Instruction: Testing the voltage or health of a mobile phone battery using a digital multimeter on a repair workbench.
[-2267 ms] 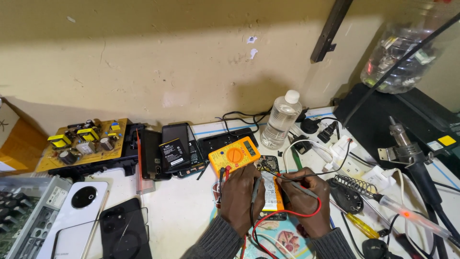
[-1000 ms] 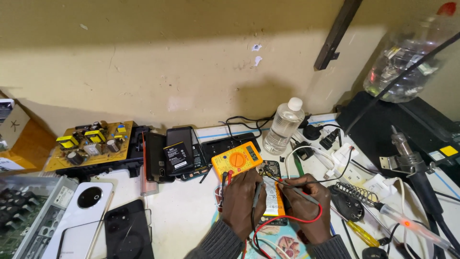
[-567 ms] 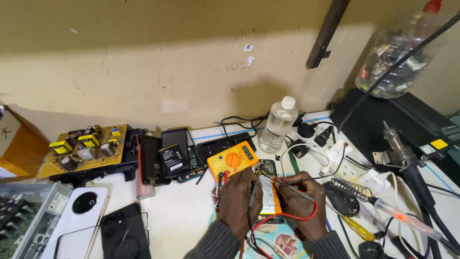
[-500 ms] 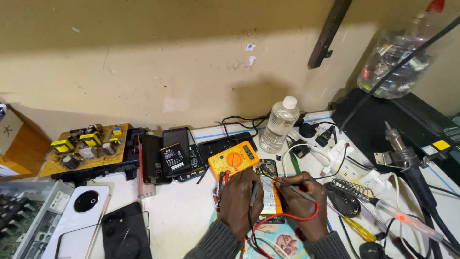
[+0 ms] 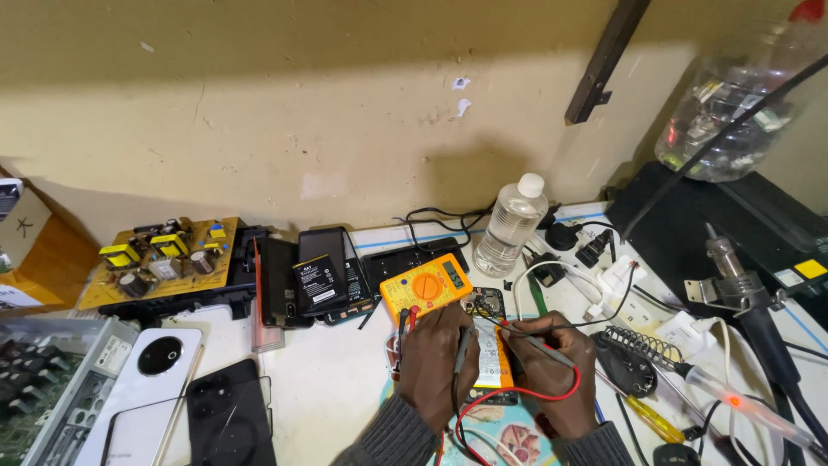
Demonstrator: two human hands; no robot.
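An opened phone (image 5: 492, 345) with an orange-edged battery lies on the white bench between my hands. My left hand (image 5: 435, 362) grips a black test probe against the phone's left side. My right hand (image 5: 552, 371) holds the red-wired probe, its tip pointing left toward the phone's top board (image 5: 487, 304). Just behind the phone sits a yellow multimeter (image 5: 424, 287) with an orange dial; its red and black leads (image 5: 483, 410) loop toward me.
A clear plastic bottle (image 5: 511, 226) stands behind the meter. Phone parts and a battery (image 5: 317, 280), a yellow circuit board (image 5: 159, 261) and a white phone back (image 5: 142, 388) lie left. A soldering iron stand (image 5: 634, 354), cables and a hot-air tool (image 5: 742, 293) crowd the right.
The view has shifted slightly. My hands stay on the phone; the right hand's probe has edged toward the phone's top end.
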